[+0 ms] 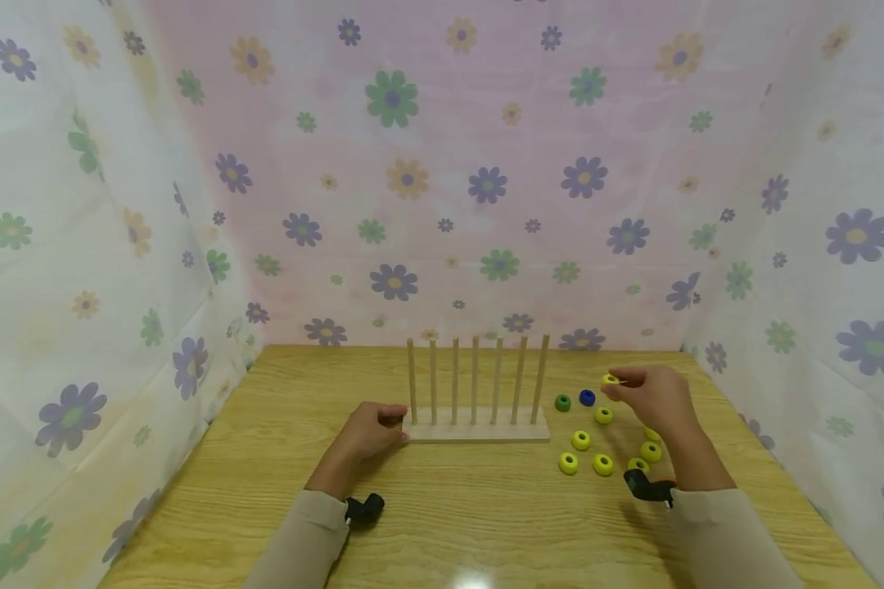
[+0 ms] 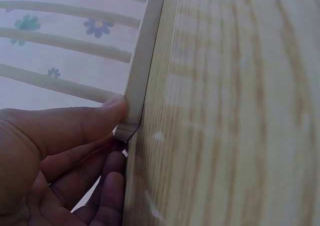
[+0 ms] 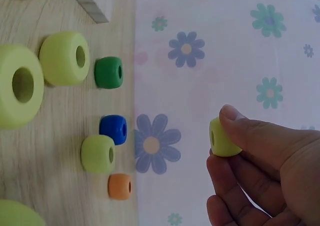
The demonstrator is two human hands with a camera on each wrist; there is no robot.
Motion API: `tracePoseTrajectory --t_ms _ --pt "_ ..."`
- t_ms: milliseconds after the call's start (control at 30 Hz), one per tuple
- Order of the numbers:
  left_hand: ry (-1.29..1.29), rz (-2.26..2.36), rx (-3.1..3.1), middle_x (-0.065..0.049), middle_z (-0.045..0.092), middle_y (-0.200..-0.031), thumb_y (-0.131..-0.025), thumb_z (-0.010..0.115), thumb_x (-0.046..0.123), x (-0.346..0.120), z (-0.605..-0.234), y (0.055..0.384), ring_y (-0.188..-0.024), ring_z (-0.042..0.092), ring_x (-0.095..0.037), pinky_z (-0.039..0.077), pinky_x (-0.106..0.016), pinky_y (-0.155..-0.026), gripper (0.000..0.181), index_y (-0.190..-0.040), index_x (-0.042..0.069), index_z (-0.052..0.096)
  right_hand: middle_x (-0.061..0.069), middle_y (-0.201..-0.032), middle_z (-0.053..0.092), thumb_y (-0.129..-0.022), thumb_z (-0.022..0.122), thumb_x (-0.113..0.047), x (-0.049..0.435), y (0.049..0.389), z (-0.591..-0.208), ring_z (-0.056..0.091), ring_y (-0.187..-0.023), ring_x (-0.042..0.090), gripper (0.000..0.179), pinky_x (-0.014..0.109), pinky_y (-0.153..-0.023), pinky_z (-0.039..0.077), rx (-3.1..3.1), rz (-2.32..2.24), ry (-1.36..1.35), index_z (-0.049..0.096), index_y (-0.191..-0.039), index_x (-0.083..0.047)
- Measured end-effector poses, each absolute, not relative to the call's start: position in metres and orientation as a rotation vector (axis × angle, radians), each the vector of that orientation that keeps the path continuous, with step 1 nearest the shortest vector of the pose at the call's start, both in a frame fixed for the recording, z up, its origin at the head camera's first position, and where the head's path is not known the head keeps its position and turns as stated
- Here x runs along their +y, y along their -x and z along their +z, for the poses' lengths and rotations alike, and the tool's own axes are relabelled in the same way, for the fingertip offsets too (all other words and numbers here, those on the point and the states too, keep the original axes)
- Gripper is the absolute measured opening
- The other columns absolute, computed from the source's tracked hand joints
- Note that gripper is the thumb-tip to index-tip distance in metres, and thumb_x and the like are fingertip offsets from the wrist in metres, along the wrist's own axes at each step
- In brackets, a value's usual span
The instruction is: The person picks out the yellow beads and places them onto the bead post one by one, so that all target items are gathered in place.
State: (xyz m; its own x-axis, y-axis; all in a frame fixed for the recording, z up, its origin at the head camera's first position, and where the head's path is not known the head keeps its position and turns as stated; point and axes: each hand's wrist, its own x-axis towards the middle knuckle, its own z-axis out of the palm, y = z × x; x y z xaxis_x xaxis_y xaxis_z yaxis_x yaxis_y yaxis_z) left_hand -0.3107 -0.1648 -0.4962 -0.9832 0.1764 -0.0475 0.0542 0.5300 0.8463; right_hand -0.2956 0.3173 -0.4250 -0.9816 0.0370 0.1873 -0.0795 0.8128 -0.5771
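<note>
A pale wooden peg rack (image 1: 475, 433) with a row of upright pegs stands on the table. My left hand (image 1: 372, 429) pinches the left end of its base; in the left wrist view the thumb (image 2: 112, 106) presses on the base's edge (image 2: 142, 81). Raised above the table at the right, my right hand (image 1: 654, 398) pinches a yellow bead (image 3: 225, 140) between thumb and fingers. Below and near it lie a green bead (image 1: 563, 402), a blue bead (image 1: 587, 397) and several yellow beads (image 1: 603, 415). An orange bead (image 3: 120, 187) shows in the right wrist view.
Flowered cloth (image 1: 442, 204) walls in the wooden table (image 1: 479, 507) at the back and both sides. More yellow beads (image 1: 568, 463) are spread to the right of the rack, some partly behind the right forearm. A black wrist device (image 1: 648, 487) is on each arm.
</note>
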Motion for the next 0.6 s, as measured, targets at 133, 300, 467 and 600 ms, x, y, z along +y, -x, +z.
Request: tracePoseTrajectory --t_ms 133,300,467,600 --pt "-0.202 1.456 2.625 -0.009 0.069 -0.136 -0.087 0.083 0.009 -0.165 -0.497 0.311 -0.130 0.061 -0.032 0.050 -0.049 -0.110 0.047 -0.133 0.008 0.071 0.015 -0.114 0.077 -0.095 0.072 -0.050 0.310 0.295 -0.419 0.072 -0.105 0.037 0.058 0.056 -0.087 0.058 -2.798 0.925 -0.040 0.069 -0.136 -0.008" --pt "-0.195 1.460 2.624 -0.009 0.069 -0.136 -0.088 0.083 0.009 -0.165 -0.496 0.310 -0.130 0.061 -0.032 0.050 -0.048 -0.110 0.047 -0.133 0.008 0.072 0.014 -0.112 0.078 -0.094 0.072 -0.053 0.301 0.295 -0.411 0.073 -0.099 0.034 0.060 0.052 -0.083 0.060 -2.779 0.919 -0.053 0.071 -0.134 -0.008" --pt "-0.199 1.445 2.632 -0.009 0.069 -0.135 -0.087 0.083 0.009 -0.165 -0.495 0.309 -0.130 0.061 -0.033 0.050 -0.049 -0.109 0.047 -0.133 0.008 0.071 0.017 -0.117 0.076 -0.094 0.074 -0.051 0.293 0.293 -0.404 0.075 -0.090 0.028 0.058 0.044 -0.075 0.062 -2.734 0.932 -0.082 0.071 -0.134 -0.009" --pt "-0.218 1.434 2.638 -0.009 0.069 -0.137 -0.088 0.083 0.010 -0.166 -0.495 0.310 -0.132 0.060 -0.034 0.050 -0.050 -0.109 0.047 -0.133 0.009 0.071 0.017 -0.117 0.076 -0.093 0.074 -0.052 0.287 0.293 -0.398 0.075 -0.085 0.025 0.058 0.036 -0.068 0.061 -2.703 0.954 -0.114 0.072 -0.133 -0.011"
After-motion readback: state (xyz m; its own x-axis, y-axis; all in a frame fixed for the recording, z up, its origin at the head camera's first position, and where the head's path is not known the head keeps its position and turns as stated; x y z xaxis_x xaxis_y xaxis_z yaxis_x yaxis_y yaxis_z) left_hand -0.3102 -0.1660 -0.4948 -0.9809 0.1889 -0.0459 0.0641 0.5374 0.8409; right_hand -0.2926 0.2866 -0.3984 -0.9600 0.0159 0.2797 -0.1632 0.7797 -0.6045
